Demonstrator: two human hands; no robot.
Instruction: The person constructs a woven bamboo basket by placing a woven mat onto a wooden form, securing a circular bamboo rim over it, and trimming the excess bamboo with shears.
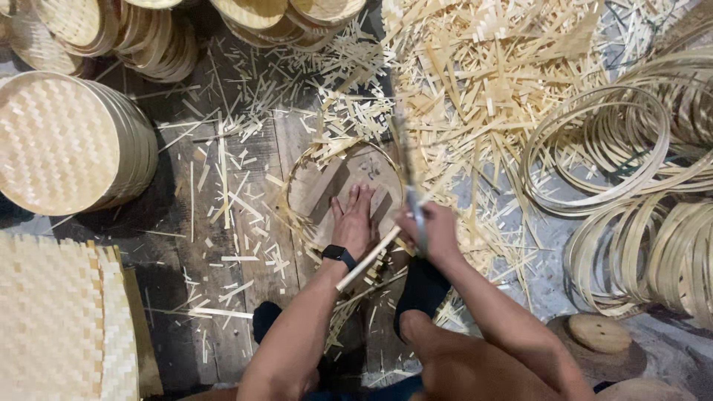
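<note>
Left hand (355, 219) flat, fingers pressed together, palm down on a round woven piece (349, 189) ringed by a thin bamboo hoop (297, 167). Right hand (429, 232) just beside it, fist closed around a blurred blade (409, 167) and a pale stick (368, 258). Further out, bamboo scraps (483, 74) beyond the fingertips, coiled hoops (631, 148) right, stacked woven discs (67, 141) left.

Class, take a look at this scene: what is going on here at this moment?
A person sits on a floor strewn with bamboo offcuts. The left hand presses flat on a round woven disc, while the right hand grips a blurred blade at its rim. Finished woven discs stand stacked on the left; bamboo hoops lie coiled on the right.
</note>
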